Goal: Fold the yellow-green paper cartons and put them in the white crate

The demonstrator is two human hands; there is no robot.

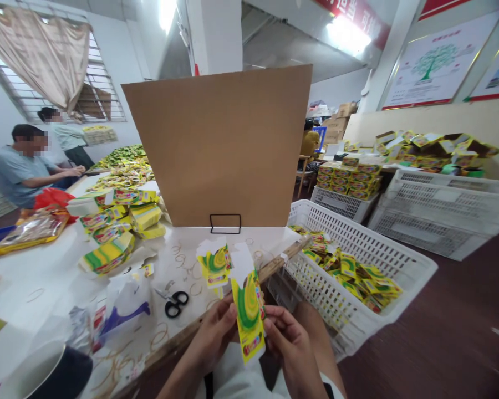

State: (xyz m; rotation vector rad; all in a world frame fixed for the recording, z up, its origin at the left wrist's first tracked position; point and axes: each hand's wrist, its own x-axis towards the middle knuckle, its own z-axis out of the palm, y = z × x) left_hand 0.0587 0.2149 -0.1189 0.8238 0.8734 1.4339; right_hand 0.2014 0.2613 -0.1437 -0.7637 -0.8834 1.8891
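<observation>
My left hand [216,331] and my right hand [288,337] hold a yellow and green printed carton [249,316] between them, above my lap. The left thumb and fingers pinch its left edge, while the right fingers grip the opposite edge. White flaps stick out at its far end, and it looks mostly flat. Just beyond it on the table's edge lie more cartons [215,265] of the same print. Black-handled scissors [176,304] rest on the table to the left of my hands, with loose rubber bands scattered around.
A white plastic crate [411,266] with many cartons stands at my right. Bundled cartons [108,249] are stacked on the table [45,299] at left, near a dark mug [66,374]. A cardboard panel [224,149] stands upright ahead. Co-workers sit and stand farther off.
</observation>
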